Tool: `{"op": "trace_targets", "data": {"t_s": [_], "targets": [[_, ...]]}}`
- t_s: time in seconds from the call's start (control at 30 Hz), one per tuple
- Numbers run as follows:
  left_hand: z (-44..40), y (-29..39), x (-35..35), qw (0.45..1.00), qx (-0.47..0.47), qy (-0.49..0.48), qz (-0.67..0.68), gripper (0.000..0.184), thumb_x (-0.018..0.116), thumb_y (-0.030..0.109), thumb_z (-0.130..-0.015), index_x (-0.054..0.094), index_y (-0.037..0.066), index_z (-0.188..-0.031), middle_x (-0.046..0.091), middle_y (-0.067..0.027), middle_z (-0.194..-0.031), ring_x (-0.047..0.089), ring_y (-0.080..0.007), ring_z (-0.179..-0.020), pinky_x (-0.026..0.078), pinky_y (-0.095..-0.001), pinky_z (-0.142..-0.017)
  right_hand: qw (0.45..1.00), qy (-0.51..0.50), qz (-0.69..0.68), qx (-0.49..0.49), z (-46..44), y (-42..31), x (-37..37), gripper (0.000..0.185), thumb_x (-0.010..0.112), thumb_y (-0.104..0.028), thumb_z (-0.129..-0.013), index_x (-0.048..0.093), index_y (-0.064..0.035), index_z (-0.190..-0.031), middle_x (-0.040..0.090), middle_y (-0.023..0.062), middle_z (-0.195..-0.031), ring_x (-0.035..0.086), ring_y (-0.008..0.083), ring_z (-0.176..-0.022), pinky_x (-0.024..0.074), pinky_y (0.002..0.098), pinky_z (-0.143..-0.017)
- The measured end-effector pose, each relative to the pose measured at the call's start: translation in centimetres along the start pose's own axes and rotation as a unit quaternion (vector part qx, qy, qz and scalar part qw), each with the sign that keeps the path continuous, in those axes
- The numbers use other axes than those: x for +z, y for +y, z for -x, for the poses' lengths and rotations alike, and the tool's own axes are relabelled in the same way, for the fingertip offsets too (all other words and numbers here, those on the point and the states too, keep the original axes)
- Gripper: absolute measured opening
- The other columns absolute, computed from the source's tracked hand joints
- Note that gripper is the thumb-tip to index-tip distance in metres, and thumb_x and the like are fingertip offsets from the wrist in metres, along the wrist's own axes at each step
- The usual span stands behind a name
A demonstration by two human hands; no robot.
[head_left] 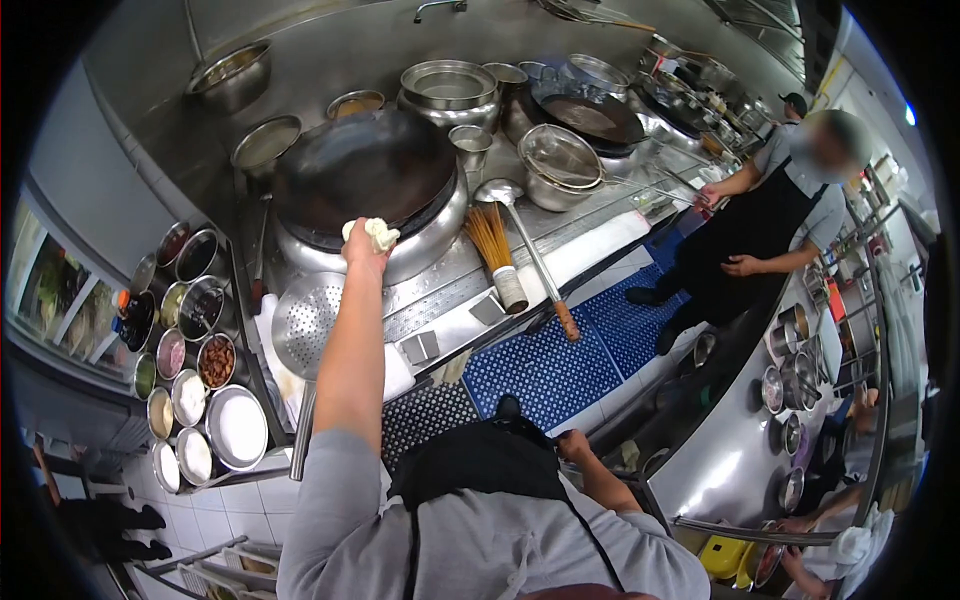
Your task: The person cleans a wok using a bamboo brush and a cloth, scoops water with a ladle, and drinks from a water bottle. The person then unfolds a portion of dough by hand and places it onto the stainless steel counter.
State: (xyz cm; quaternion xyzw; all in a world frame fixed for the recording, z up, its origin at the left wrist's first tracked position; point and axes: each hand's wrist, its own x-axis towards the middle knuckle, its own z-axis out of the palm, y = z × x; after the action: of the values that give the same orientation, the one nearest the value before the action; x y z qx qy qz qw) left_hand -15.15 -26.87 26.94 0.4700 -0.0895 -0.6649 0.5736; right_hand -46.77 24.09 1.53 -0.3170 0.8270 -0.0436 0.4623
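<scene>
My left hand [367, 247], arm outstretched toward eleven o'clock, clutches a crumpled white cloth [379, 233]; whether my right hand [573, 446] grips anything, I cannot tell.

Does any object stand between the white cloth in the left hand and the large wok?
Nothing visible does. The left hand holds the white cloth at the near rim of the large wok; whether cloth and rim touch is unclear. The perforated skimmer lies beside the forearm, outside that path.

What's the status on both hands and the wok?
Left hand: grip closed on pale crumpled cloth, by near rim of wok. Right hand: beside black apron, contents unclear. Perforated strainer: partly behind left forearm.
</scene>
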Motion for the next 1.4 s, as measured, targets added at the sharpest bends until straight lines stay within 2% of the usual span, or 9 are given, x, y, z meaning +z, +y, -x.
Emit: {"op": "trace_targets", "data": {"t_s": [0.27,0.47,0.6,0.77,0.9,1.0,1.07,1.27,1.4], "targets": [[0.0,0.2,-0.9,0.997,-0.04,-0.065,0.019,0.028,0.07,0.029,-0.084,0.06,0.009,-0.102,0.064,-0.0089,-0.092,0.066,-0.0286,-0.075,0.056,-0.042,-0.056,0.919,0.076,-0.385,0.033,-0.9,-4.4,-3.8,0.025,0.058,-0.031,-0.096,0.063,-0.0057,-0.096,0.064,0.0093,-0.069,0.063,0.0219,-0.057,0.0512,0.0387,-0.048],[8.4,-1.8,-7.3,0.956,-0.173,-0.224,0.074,0.031,0.069,0.024,-0.086,0.061,0.007,-0.111,0.068,-0.0121,-0.095,0.068,-0.0261,-0.076,0.059,-0.0385,-0.062,0.795,0.227,-0.562,-0.033,-3.4,-14.3,-10.3,0.053,0.049,-0.054,-0.097,0.053,-0.0089,-0.125,0.059,0.0037,-0.074,0.054,0.0172,-0.056,0.0457,0.0366,-0.049],[12.9,-4.7,-18.7,0.868,-0.302,-0.386,-0.08,0.048,0.072,0.012,-0.077,0.058,-0.001,-0.121,0.068,-0.0175,-0.102,0.07,-0.0277,-0.084,0.06,-0.0401,-0.072,0.839,0.293,-0.435,-0.146,-4.9,-18.6,-14.2,0.051,0.057,-0.051,-0.094,0.062,-0.0062,-0.117,0.065,0.0079,-0.083,0.06,0.0204,-0.072,0.0506,0.0372,-0.066],[18.3,-7.3,-27.8,0.843,-0.291,-0.322,-0.319,0.045,0.079,0.021,-0.075,0.064,0.002,-0.112,0.068,-0.009,-0.102,0.067,-0.0211,-0.09,0.055,-0.0343,-0.078,0.91,0.355,-0.066,-0.206,-3.1,-24.2,-17.4,0.047,0.073,-0.037,-0.08,0.065,-0.0034,-0.112,0.071,0.019,-0.098,0.068,0.0365,-0.094,0.0523,0.0438,-0.084],[18.4,-10.4,-36.9,0.87,-0.287,-0.184,-0.357,0.045,0.08,0.028,-0.075,0.065,0.001,-0.108,0.069,-0.0091,-0.093,0.069,-0.0218,-0.08,0.056,-0.0343,-0.071,0.925,0.317,0.06,-0.199,-5.1,-25.7,-18.6,0.034,0.064,-0.023,-0.081,0.061,-0.0011,-0.107,0.069,0.0256,-0.1,0.065,0.0444,-0.097,0.0502,0.05,-0.088],[19.2,-12.1,-42.9,0.886,-0.239,-0.013,-0.398,0.041,0.081,0.03,-0.075,0.066,0.0,-0.099,0.069,-0.0091,-0.084,0.068,-0.022,-0.065,0.058,-0.0381,-0.054,0.938,0.29,0.013,-0.19,-4.6,-27.2,-19.9,0.03,0.06,-0.021,-0.082,0.062,0.0039,-0.098,0.068,0.0287,-0.091,0.068,0.0425,-0.086,0.0542,0.0484,-0.078],[20.7,-13.0,-47.7,0.865,-0.249,0.02,-0.434,0.037,0.075,0.031,-0.079,0.065,0.002,-0.1,0.068,-0.0084,-0.08,0.066,-0.0202,-0.064,0.054,-0.0345,-0.055,0.952,0.218,-0.115,-0.181,-1.9,-29.0,-20.9,0.023,0.059,-0.015,-0.083,0.061,0.007,-0.09,0.063,0.0157,-0.066,0.059,0.0205,-0.044,0.0457,0.0359,-0.038],[24.6,-16.6,-60.2,0.709,-0.273,0.091,-0.644,0.035,0.085,0.029,-0.07,0.072,0.002,-0.088,0.072,-0.0125,-0.084,0.07,-0.0243,-0.066,0.057,-0.0439,-0.054,0.919,0.128,-0.31,-0.207,2.5,-31.2,-21.8,0.014,0.064,-0.015,-0.087,0.057,-0.0027,-0.086,0.052,0.0008,-0.058,0.046,0.0108,-0.039,0.0376,0.0281,-0.033],[24.7,-15.5,-57.9,0.739,-0.359,0.129,-0.554,0.042,0.084,0.037,-0.07,0.072,0.001,-0.089,0.072,-0.0119,-0.084,0.07,-0.0258,-0.07,0.057,-0.0458,-0.062,0.86,0.034,-0.442,-0.253,9.2,-34.0,-22.4,0.015,0.065,-0.017,-0.092,0.055,-0.006,-0.092,0.051,0.0007,-0.06,0.045,0.0092,-0.04,0.0361,0.025,-0.032]]}}
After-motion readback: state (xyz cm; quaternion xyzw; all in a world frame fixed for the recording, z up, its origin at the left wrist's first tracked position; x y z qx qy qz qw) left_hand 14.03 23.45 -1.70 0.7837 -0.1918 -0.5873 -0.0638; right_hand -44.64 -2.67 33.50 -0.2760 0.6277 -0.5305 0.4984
